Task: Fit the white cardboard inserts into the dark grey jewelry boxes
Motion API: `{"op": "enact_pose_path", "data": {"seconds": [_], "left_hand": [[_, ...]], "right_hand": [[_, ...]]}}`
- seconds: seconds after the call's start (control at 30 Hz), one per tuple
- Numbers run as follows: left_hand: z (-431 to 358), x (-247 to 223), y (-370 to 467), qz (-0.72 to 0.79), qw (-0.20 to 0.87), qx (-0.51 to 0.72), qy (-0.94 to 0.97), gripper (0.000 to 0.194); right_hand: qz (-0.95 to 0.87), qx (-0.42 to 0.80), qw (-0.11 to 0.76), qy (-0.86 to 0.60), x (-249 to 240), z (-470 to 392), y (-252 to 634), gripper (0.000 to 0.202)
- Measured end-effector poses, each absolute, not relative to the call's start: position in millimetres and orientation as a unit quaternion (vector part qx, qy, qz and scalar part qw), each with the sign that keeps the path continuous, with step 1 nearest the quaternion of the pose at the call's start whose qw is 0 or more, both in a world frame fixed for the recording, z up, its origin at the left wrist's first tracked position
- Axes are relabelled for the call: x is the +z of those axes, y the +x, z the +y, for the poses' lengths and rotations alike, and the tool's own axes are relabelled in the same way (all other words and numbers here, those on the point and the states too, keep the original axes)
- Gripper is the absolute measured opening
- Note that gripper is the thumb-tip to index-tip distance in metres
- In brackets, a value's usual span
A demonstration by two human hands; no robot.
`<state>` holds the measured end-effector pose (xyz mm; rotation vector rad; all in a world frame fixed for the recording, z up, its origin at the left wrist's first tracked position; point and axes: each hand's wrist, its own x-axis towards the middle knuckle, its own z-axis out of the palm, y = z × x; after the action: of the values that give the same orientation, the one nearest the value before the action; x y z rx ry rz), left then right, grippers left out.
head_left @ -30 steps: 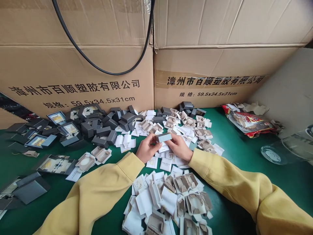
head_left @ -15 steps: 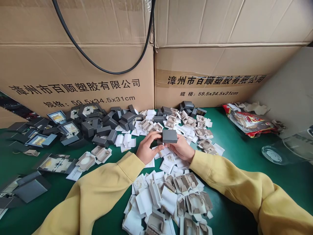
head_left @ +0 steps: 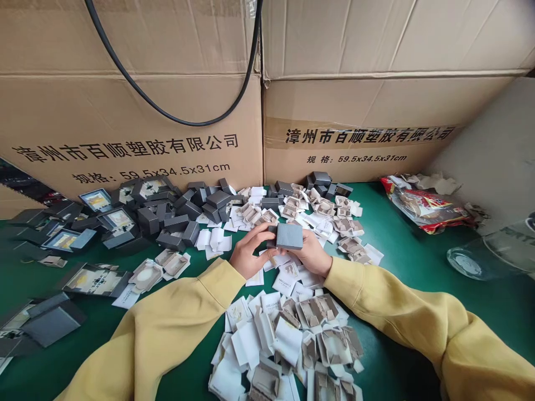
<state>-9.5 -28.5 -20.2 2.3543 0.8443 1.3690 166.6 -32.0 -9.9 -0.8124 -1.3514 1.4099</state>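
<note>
A small dark grey box is held between my two hands above the middle of the green table. My left hand grips its left side, where another dark part shows beside the grey face. On the other side, my right hand has its fingers wrapped round the right edge. Under and around the hands lie white cards and small opened cardboard inserts. A larger heap of white and grey inserts lies nearer, between my forearms.
Many dark boxes are piled at the back left, some open. Large cartons stand behind, with a black cable hanging before them. On the right are a red packet and a clear container.
The grey box has tilted so that its broad face shows more and looks lighter. My hands have stayed in nearly the same place.
</note>
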Motion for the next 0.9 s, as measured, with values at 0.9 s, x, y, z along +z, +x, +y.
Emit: {"op": "enact_pose_path", "data": {"seconds": [0.9], "left_hand": [[-29.3, -14.8, -10.6, 0.230, 0.041, 0.474, 0.849, 0.030]], "right_hand": [[-0.506, 0.681, 0.424, -0.317, -11.6, -33.2, 167.4, 0.027]]}}
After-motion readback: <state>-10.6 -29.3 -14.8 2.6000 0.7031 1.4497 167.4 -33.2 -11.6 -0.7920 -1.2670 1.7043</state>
